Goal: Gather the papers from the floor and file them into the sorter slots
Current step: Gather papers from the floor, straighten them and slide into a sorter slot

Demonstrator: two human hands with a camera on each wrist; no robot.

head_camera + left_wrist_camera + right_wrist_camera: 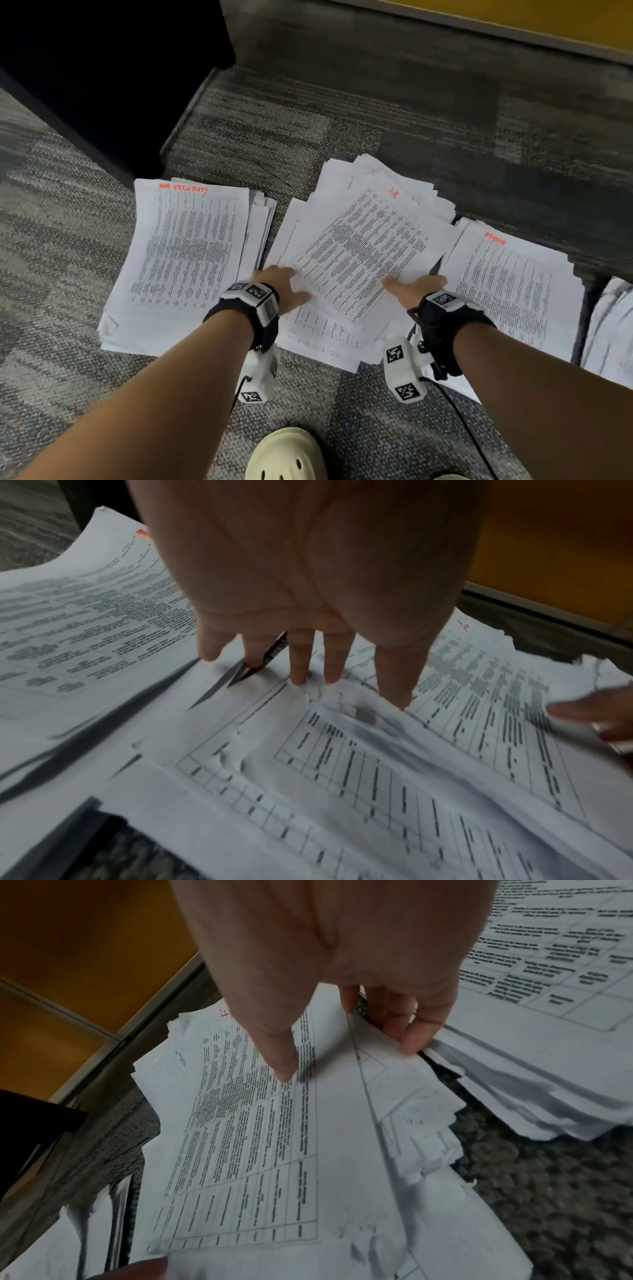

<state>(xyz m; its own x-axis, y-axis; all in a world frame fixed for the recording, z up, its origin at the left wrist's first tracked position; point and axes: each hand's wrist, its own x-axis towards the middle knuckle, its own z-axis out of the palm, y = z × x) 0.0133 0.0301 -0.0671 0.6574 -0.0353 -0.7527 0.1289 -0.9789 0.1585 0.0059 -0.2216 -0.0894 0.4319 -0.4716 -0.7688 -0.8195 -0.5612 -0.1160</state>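
Observation:
Three piles of printed papers lie on the carpet in the head view. The fanned middle pile (363, 240) carries a red mark on its top sheet. My left hand (291, 284) is at its near left corner. In the left wrist view, the straight fingertips (301, 677) press down on the middle pile (377, 777) and wrinkle the sheet. My right hand (411, 284) grips the pile's near right edge. The right wrist view has the thumb (284, 1069) on top of the middle pile (257, 1137) and the fingers (411, 1039) curled round its side. No sorter is in view.
A neater pile with red lettering (185, 253) lies to the left, and a pile marked ADMIN (507, 284) lies to the right. Another stack (613, 325) shows at the far right edge. Dark furniture (102, 68) stands at the back left. My cream shoe (284, 455) is in front.

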